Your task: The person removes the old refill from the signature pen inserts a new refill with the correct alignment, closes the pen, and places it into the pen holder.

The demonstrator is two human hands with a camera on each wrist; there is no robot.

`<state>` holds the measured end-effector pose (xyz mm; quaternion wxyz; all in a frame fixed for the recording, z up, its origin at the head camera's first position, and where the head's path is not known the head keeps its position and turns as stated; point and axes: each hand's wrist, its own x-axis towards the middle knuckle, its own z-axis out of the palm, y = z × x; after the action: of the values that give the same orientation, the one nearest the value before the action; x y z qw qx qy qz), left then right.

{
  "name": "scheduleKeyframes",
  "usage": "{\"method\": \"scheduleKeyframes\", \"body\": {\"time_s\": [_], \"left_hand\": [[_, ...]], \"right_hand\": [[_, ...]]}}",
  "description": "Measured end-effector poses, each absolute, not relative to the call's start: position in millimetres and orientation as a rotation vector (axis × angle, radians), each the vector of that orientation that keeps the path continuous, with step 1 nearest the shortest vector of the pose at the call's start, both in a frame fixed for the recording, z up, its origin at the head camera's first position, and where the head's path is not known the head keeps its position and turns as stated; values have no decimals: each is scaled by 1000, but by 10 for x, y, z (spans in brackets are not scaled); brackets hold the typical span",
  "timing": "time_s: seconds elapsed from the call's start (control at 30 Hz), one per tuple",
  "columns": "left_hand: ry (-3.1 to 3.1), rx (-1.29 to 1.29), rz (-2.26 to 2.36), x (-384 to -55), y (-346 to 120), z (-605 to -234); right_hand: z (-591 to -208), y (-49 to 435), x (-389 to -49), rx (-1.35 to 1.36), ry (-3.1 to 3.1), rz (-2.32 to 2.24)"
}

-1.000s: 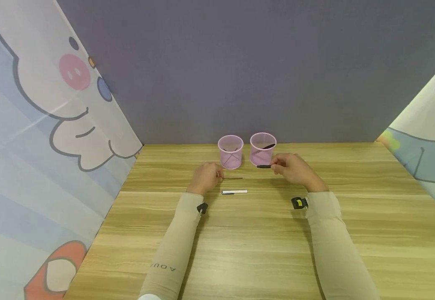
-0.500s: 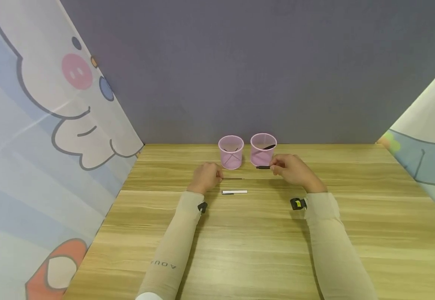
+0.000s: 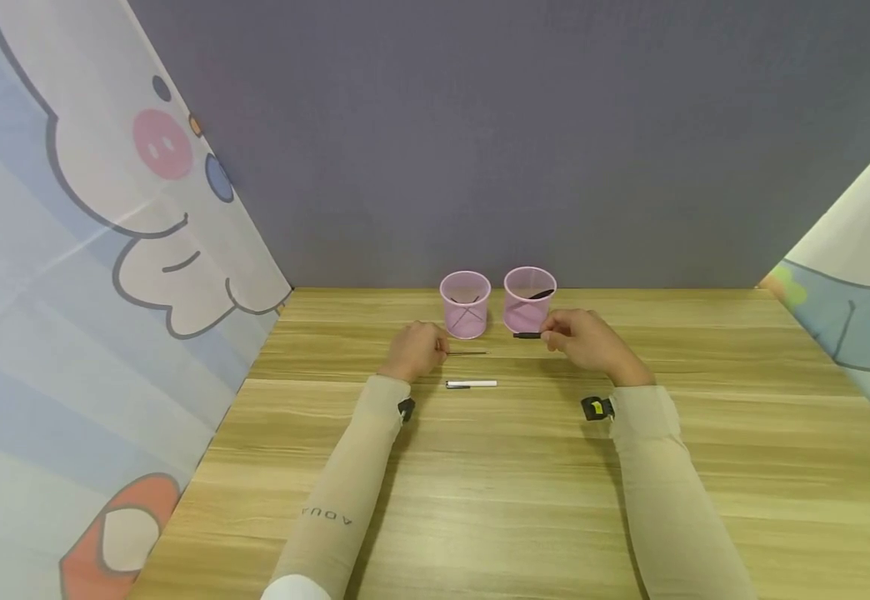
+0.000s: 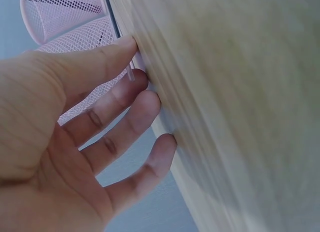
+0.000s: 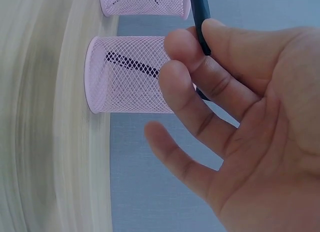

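Note:
My left hand pinches one end of a thin pen refill between thumb and index fingertip, close over the table. In the left wrist view the refill's clear end pokes out below the thumb, and the other fingers are spread. My right hand pinches a black pen by its end, in front of the right pink mesh pen cup. A dark pen leans inside that cup. The left pink mesh cup holds crossed thin dark rods. A white pen lies on the table nearer me.
Wooden table spreads under both forearms. Behind the cups rises a dark grey panel. Cartoon-printed curtains stand at the left and right sides.
My left hand has risen slightly with the refill, shifting it a little toward the cups. The right hand and its black pen have barely moved. The whole head view has drifted slightly.

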<state>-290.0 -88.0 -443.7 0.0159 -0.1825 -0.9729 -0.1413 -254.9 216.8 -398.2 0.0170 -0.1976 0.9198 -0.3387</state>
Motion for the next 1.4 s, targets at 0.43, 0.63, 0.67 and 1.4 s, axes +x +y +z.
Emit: {"method": "scheduleKeyframes", "body": {"time_s": [0.43,0.63,0.67,1.4], "left_hand": [[-3059,-579,-428,-2936,-863,-4414],[-3036,-621,-440,-2940,-873,-4375],[-3014,-619,-453,-2942,-879,-4355],[-2868,-540,-441,-3416,-549,-3671]], "right_hand": [[-3963,2172,-2549,-621,2863,-1049],[-3984,2180,-2549,-612,2870,-1043],[-3986,2182,-2550,-612,2871,-1043],[-4000,2170,-2540,-623,2858,-1054]]}}
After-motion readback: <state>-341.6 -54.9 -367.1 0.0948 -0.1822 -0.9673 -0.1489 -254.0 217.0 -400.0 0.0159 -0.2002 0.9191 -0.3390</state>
